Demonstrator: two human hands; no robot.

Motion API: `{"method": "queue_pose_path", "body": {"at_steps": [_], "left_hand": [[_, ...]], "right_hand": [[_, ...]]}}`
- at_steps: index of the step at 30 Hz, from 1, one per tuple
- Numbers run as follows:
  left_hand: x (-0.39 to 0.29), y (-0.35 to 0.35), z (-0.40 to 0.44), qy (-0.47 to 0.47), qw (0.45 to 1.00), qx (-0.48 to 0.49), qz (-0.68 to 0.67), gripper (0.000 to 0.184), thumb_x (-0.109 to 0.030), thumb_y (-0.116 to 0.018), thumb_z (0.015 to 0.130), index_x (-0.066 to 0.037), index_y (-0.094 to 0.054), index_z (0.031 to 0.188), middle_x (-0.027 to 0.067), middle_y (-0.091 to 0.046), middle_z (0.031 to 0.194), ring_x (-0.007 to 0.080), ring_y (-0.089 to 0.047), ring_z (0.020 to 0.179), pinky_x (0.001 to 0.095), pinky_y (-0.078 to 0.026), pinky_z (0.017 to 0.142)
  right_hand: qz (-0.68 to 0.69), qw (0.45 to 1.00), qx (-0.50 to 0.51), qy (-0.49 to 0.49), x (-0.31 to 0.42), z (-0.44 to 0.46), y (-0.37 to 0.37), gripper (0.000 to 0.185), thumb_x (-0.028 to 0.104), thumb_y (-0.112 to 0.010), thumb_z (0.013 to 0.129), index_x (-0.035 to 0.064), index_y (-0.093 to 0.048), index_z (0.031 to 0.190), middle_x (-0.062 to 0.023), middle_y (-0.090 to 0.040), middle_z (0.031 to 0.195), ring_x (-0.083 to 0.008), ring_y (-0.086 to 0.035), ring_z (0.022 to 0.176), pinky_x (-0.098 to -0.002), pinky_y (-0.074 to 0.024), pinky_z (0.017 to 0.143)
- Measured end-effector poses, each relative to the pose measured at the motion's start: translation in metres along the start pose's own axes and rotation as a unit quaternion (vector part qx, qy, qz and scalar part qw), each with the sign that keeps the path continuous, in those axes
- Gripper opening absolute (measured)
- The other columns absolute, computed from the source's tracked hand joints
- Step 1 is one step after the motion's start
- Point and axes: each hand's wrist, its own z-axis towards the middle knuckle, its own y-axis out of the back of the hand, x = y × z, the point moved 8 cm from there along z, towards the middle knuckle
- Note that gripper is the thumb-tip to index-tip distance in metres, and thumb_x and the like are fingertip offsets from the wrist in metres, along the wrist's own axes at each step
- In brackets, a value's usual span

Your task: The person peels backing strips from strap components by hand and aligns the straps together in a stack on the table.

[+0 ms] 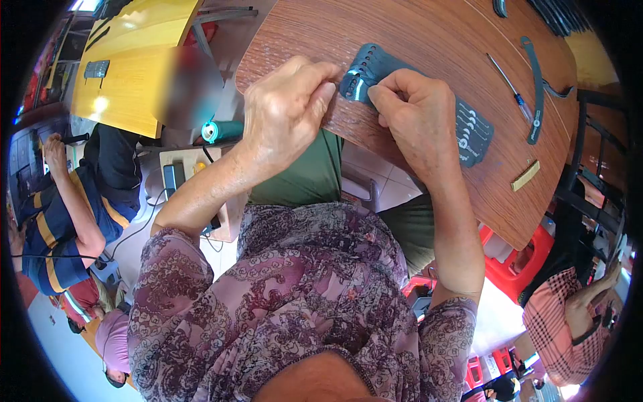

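Note:
A dark grey flexible pad with white printing lies near the front edge of the brown wooden table. Its left end has a row of holes and a shiny pale stripe. My left hand is closed beside that end, thumb and forefinger pinched together; what they hold, if anything, is too small to make out. Across the pad's middle, my right hand is closed, with thumb and curled forefinger pinching the edge by the stripe. Part of the pad is hidden beneath this hand.
To the right lie a screwdriver, a long dark strap and a small yellowish strip. Dark pieces are stacked at the far right. A teal bottle stands left, near a yellow table. Other people sit on both sides.

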Motion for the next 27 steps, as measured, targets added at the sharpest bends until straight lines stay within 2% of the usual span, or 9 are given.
{"method": "queue_pose_path", "body": {"at_steps": [2,3,5,6,10,19,23,24,27], "left_hand": [[-0.019,0.007,-0.006,-0.13,0.984,-0.071,0.098,0.026,-0.007,-0.067,0.074,0.0,-0.065,0.099,0.0138,-0.064,0.09,0.03,-0.062,0.079,0.0373,-0.049,0.066],[-0.02,0.008,-0.005,-0.13,0.984,-0.071,0.098,0.026,-0.007,-0.067,0.074,0.0,-0.065,0.099,0.0138,-0.064,0.09,0.03,-0.062,0.079,0.0373,-0.049,0.066],[-0.035,0.003,-0.005,-0.187,0.965,-0.054,0.174,0.036,-0.013,-0.069,0.074,0.001,-0.064,0.106,0.0165,-0.06,0.111,0.0327,-0.058,0.097,0.0409,-0.046,0.078],[-0.034,-0.003,-0.006,-0.169,0.963,-0.017,0.207,0.048,-0.026,-0.07,0.073,0.001,-0.062,0.113,0.0178,-0.05,0.131,0.0359,-0.047,0.119,0.048,-0.038,0.09],[-0.034,-0.023,-0.012,-0.178,0.958,0.042,0.223,0.068,-0.041,-0.069,0.069,0.002,-0.057,0.12,0.019,-0.04,0.142,0.0371,-0.033,0.134,0.0571,-0.029,0.096],[-0.027,-0.041,-0.021,-0.188,0.95,0.12,0.22,0.087,-0.043,-0.073,0.063,0.008,-0.047,0.129,0.024,-0.04,0.141,0.0359,-0.031,0.137,0.0557,-0.021,0.109],[-0.028,-0.044,-0.021,-0.2,0.938,0.133,0.252,0.089,-0.045,-0.071,0.066,0.007,-0.043,0.132,0.0244,-0.041,0.14,0.0365,-0.032,0.136,0.0545,-0.021,0.11],[-0.028,-0.045,-0.021,-0.203,0.935,0.131,0.259,0.088,-0.045,-0.07,0.067,0.007,-0.043,0.133,0.0245,-0.041,0.14,0.0366,-0.033,0.136,0.0545,-0.021,0.11],[-0.03,-0.046,-0.021,-0.21,0.929,0.127,0.276,0.085,-0.046,-0.067,0.072,0.006,-0.042,0.134,0.0244,-0.041,0.14,0.0368,-0.035,0.134,0.0545,-0.023,0.109]], "right_hand": [[-0.003,1.0,-0.003,0.003,0.001,0.0,0.001,0.018,0.018,-0.062,0.075,0.0013,-0.067,0.072,-0.0223,-0.062,0.068,-0.0397,-0.062,0.067,-0.0463,-0.0483,0.063],[-0.001,1.0,-0.001,0.003,0.001,0.0,0.001,0.018,0.018,-0.062,0.076,0.0013,-0.067,0.072,-0.0224,-0.062,0.068,-0.0397,-0.062,0.066,-0.0464,-0.0483,0.063],[0.0,1.0,0.001,0.005,0.002,0.0,0.0,0.018,0.018,-0.062,0.076,0.0013,-0.067,0.072,-0.0225,-0.062,0.068,-0.0396,-0.062,0.066,-0.0465,-0.0483,0.063],[0.001,1.0,-0.001,0.006,0.002,0.0,0.0,0.018,0.018,-0.061,0.076,0.0011,-0.066,0.072,-0.0227,-0.062,0.068,-0.0396,-0.062,0.066,-0.0465,-0.0483,0.062],[-0.006,1.0,-0.009,0.018,0.003,0.0,0.002,0.018,0.018,-0.061,0.076,0.0009,-0.066,0.07,-0.0225,-0.062,0.068,-0.0401,-0.062,0.066,-0.0466,-0.0485,0.062],[-0.035,0.997,-0.027,0.065,0.007,0.0,0.001,0.018,0.017,-0.059,0.076,0.0021,-0.066,0.069,-0.0224,-0.062,0.069,-0.0404,-0.062,0.068,-0.049,-0.048,0.062],[-0.107,0.988,-0.048,0.104,0.008,-0.007,0.001,0.025,0.024,-0.063,0.078,0.0011,-0.063,0.07,-0.0191,-0.06,0.063,-0.0378,-0.06,0.06,-0.0429,-0.0463,0.057],[-0.098,0.992,-0.016,0.074,0.009,-0.009,0.003,0.026,0.026,-0.063,0.078,0.0014,-0.063,0.07,-0.0197,-0.06,0.064,-0.0404,-0.06,0.064,-0.0453,-0.0464,0.06],[-0.158,0.983,-0.003,0.093,0.009,-0.021,0.019,0.024,0.025,-0.064,0.078,0.0014,-0.064,0.072,-0.0191,-0.061,0.064,-0.0387,-0.06,0.064,-0.0432,-0.0467,0.06]]}}
